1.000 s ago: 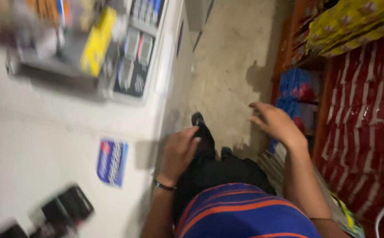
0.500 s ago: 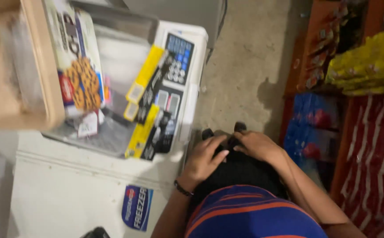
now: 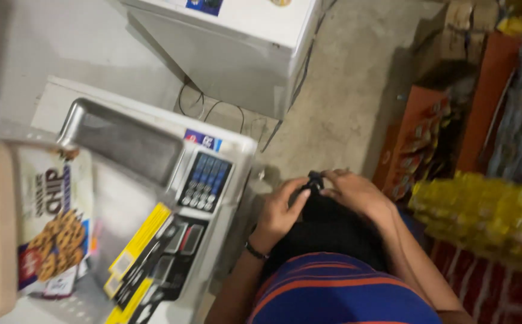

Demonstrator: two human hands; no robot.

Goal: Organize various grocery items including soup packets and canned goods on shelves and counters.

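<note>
The scene is dimly and unevenly lit. The brightest area is found at upper left, on the white appliance [image 3: 237, 36] and the pale wall. A soft shadow is cast beneath that appliance onto the concrete floor [image 3: 345, 102]. The right side is left dark; the yellow packets [image 3: 483, 216] are heavily smeared by motion blur. The biscuit box [image 3: 51, 216] at lower left is blurred as well. Dull glare is noted on the steel scale pan [image 3: 123, 141]. Both hands are rendered soft and underexposed.
</note>
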